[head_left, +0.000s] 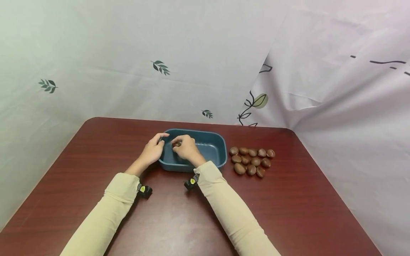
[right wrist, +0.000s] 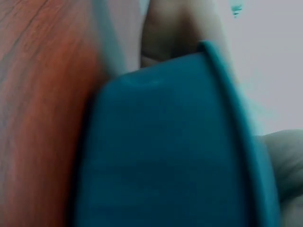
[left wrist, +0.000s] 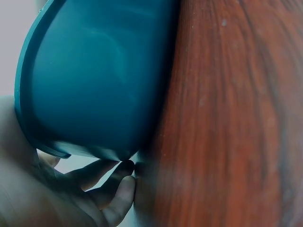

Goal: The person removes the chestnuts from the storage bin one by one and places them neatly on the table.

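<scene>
A blue rectangular tub with rounded corners stands on the table. My left hand holds its left end, the thumb at the rim; in the left wrist view, the fingers lie against the outer wall. Over the tub's left part, my right hand pinches a glossy brown oval piece, like a smooth pebble, between thumb and fingers. In the right wrist view the tub wall hides most of the right hand. Several similar brown ovals lie in close rows right of the tub.
The dark red wooden table has rounded far corners. A pale curtain with leaf prints hangs along its back and right sides. Each wrist carries a small black camera.
</scene>
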The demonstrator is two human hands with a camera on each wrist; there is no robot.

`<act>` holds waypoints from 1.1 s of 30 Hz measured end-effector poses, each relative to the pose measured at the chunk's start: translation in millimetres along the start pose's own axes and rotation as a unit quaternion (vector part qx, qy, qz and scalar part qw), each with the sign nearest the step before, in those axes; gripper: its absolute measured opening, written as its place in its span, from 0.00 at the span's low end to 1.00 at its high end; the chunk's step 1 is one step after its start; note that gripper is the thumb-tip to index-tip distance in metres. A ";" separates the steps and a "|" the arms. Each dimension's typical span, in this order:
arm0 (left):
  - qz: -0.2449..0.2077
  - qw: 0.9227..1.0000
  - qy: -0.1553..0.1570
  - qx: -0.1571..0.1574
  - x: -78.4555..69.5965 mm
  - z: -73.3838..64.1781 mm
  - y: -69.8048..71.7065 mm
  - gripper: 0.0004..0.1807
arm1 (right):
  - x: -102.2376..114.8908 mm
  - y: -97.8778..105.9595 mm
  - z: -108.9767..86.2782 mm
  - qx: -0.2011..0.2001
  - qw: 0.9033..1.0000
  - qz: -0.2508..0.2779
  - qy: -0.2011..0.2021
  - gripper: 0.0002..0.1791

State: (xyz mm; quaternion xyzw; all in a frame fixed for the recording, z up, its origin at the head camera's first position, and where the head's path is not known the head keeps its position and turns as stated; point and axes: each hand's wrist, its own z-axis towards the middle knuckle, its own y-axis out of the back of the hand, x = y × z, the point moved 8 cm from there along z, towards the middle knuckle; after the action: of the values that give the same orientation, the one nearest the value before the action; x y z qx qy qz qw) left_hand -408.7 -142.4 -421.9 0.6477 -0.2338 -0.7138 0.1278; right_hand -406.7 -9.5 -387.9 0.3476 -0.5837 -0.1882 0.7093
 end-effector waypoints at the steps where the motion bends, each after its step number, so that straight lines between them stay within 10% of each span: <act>1: 0.000 1.000 0.002 -0.001 0.0 0.1 -0.2 0.23 | 0.9 5.6 -2.7 -0.004 1.000 0.003 0.011 0.11; 13: 0.002 1.000 -0.004 -0.008 -3.0 1.2 -0.7 0.23 | -32.3 110.6 -60.3 -0.097 0.994 0.005 0.053 0.10; 33: 0.003 1.000 0.000 -0.006 -0.4 2.2 -0.1 0.23 | -180.6 215.7 -171.0 -0.199 0.976 -0.043 -0.082 0.15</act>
State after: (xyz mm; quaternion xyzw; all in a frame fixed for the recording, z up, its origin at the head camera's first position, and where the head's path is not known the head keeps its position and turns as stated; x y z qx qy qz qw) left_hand -410.8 -141.7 -421.5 0.6465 -0.2311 -0.7146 0.1340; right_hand -317.5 307.0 -373.2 0.2078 -0.5749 -0.3587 0.7054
